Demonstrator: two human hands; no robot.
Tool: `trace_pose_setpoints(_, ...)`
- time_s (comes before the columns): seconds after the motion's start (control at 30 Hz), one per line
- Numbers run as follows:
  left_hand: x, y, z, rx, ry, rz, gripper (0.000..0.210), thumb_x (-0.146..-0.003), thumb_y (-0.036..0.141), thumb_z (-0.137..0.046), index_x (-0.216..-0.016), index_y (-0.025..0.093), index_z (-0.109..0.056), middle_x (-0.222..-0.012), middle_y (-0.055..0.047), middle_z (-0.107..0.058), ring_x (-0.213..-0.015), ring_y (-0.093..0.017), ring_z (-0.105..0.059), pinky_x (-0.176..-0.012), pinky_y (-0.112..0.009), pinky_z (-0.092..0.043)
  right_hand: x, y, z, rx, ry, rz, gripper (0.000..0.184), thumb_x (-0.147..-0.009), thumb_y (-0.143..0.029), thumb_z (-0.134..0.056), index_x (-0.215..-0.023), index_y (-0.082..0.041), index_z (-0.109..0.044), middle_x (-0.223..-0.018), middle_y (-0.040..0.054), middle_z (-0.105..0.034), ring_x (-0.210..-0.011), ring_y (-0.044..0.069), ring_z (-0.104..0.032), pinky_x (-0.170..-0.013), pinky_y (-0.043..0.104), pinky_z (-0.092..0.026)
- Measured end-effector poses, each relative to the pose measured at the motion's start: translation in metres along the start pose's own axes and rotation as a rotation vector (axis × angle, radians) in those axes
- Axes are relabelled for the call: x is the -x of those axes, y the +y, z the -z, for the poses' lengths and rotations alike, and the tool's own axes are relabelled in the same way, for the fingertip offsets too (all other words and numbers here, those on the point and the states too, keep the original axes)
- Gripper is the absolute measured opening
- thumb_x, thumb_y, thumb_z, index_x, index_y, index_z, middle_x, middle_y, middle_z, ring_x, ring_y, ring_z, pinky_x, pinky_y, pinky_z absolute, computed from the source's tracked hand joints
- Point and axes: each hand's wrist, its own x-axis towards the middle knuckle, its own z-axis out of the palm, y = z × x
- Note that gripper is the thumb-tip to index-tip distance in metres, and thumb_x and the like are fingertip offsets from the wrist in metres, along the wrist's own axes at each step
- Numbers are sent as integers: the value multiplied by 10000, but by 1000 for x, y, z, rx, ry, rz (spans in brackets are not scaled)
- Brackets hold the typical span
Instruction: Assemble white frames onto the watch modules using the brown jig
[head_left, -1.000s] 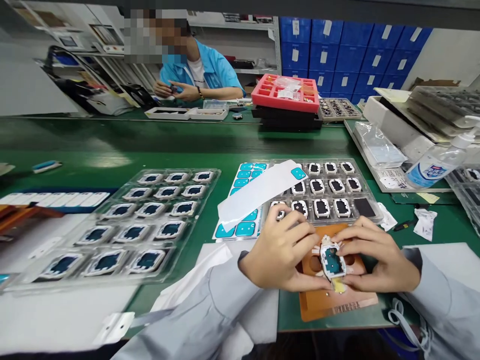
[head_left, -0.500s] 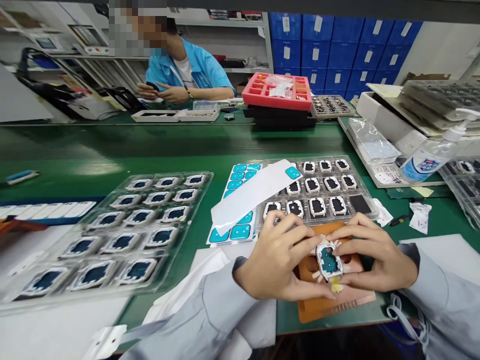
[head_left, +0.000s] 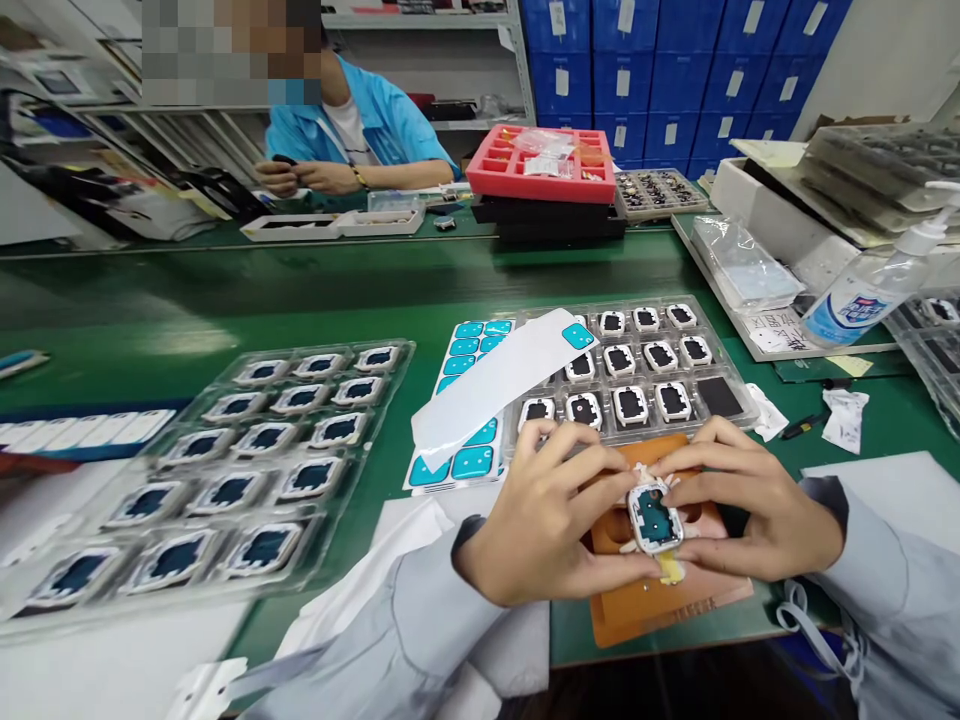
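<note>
Between my two hands is a smartwatch case frame (head_left: 655,520), silvery white at the rim with a teal sheet inside. Its left edge is gripped by the fingers and thumb of my left hand (head_left: 536,515). My right hand (head_left: 761,505) pinches the right edge. Pale strips stick out around the frame, and a yellow tab (head_left: 672,570) shows below it. Beneath lies an orange fixture plate (head_left: 622,620), partly covered by my hands. Just beyond my hands stands a clear tray (head_left: 731,415) of similar frames with dark insides.
On the left sits another clear tray (head_left: 292,535) of frames with teal insides. A white backing strip (head_left: 491,390) lies across sheets of teal stickers (head_left: 474,462). A pump bottle (head_left: 862,300) stands at right. Across the green bench (head_left: 300,290) sits a person in blue (head_left: 394,120).
The camera view has shifted slightly, moving the background up and left. Both hands keep their hold on the watch case frame, which seems tilted slightly more upright.
</note>
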Motion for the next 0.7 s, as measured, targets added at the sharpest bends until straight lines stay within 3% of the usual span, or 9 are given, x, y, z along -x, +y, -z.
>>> trace_pose_setpoints(0.17,1,0,0,5,2,16,529,-732,631,-740,-1053,220,-647,-943,-43,-741,-922,-247,-574,-775,-397,-329,1,0,-1,-3,-5,-12,232,-864,-374,-707,-1013,-212,-632,-1111,98,-711,-822,206,-549,-743,392,-453)
trace_pose_setpoints(0.33,1,-1,1,32,-106,36,444,-759,601,-736,-959,209,-677,-929,-53,-730,-1008,-277,-566,-836,-423,-320,2,3,-5,-73,-26,-53,212,-843,-360,-737,-942,-196,-645,-1027,90,-701,-814,199,-533,-737,370,-439)
trace_pose_setpoints(0.43,2,-3,-3,109,-94,57,459,-726,583,-774,-947,191,-683,-889,-50,-712,-998,-266,-568,-854,-420,-348,4,5,-7,-90,-31,-64,244,-820,-377,-752,-952,-201,-646,-979,76,-681,-814,201,-532,-731,368,-429)
trace_pose_setpoints(0.57,4,-5,-11,259,-27,129,506,-667,553,-819,-1013,204,-701,-906,-49,-708,-939,-230,-558,-849,-402,-415,4,7,-9,-126,4,-45,358,-823,-388,-745,-1093,-205,-597,-1022,73,-686,-861,208,-562,-763,374,-431)
trace_pose_setpoints(0.7,6,-1,-13,329,-58,173,534,-757,508,-767,-1210,246,-659,-1106,-82,-693,-1056,-251,-514,-951,-453,-435,4,7,-13,-134,61,-66,390,-766,-328,-776,-1076,-222,-565,-969,57,-689,-841,212,-528,-725,344,-456)
